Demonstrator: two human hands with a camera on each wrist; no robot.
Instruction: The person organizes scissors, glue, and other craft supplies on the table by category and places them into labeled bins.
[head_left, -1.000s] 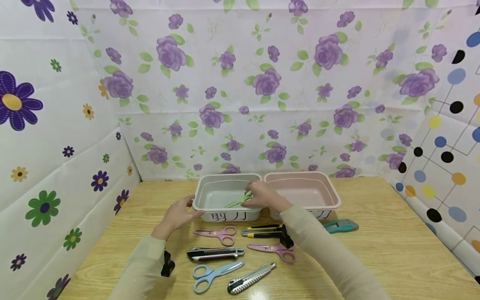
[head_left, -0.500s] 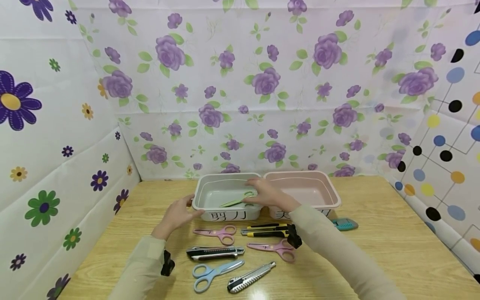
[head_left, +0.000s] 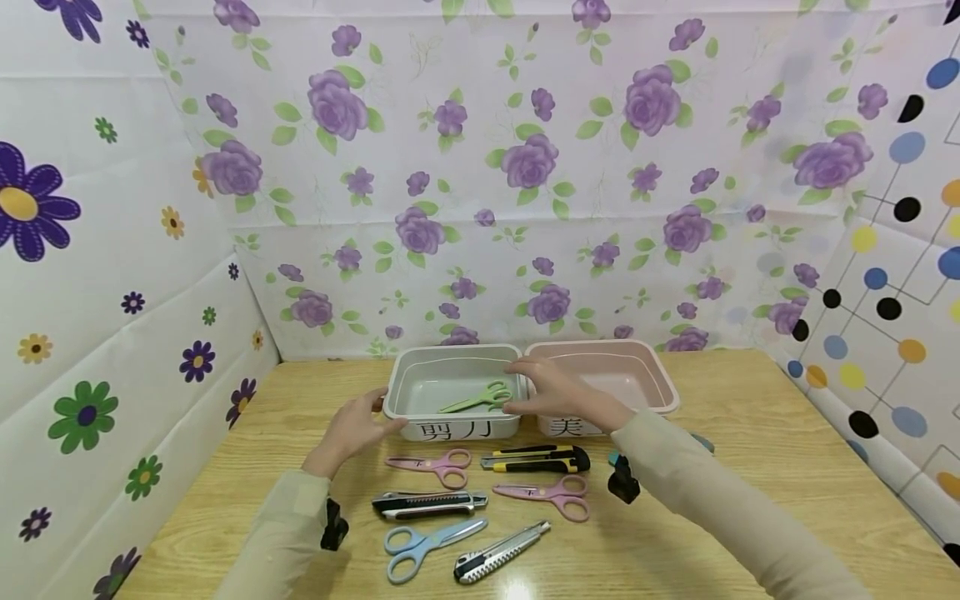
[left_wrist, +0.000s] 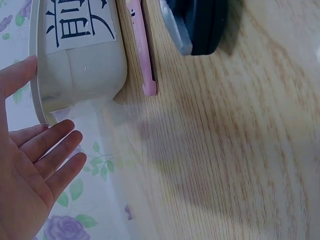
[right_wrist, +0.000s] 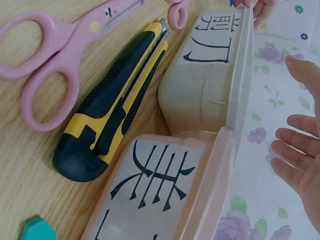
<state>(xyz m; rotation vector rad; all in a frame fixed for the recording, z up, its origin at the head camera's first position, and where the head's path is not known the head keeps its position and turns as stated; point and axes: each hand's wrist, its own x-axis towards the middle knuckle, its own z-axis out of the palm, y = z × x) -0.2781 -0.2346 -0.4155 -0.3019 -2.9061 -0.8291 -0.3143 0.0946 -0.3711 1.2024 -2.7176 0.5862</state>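
Note:
Green scissors lie inside the grey-white basin, which bears a label with black characters. My right hand hovers over the side where this basin meets the pink basin; nothing is between its fingers. In the right wrist view the fingers of that hand are spread apart. At the left end of the grey-white basin, my left hand rests its fingers and thumb against the rim. The left wrist view shows this hand with fingers extended and the thumb at the rim.
In front of the basins lie pink scissors, a yellow-black utility knife, more pink scissors, a black-silver utility knife, blue scissors and a silver utility knife. My right sleeve mostly hides a teal cutter.
My right hand has let go of the green scissors, leaving them in the grey-white basin, and moved to the right, uncovering their handles. My left hand has stayed in place.

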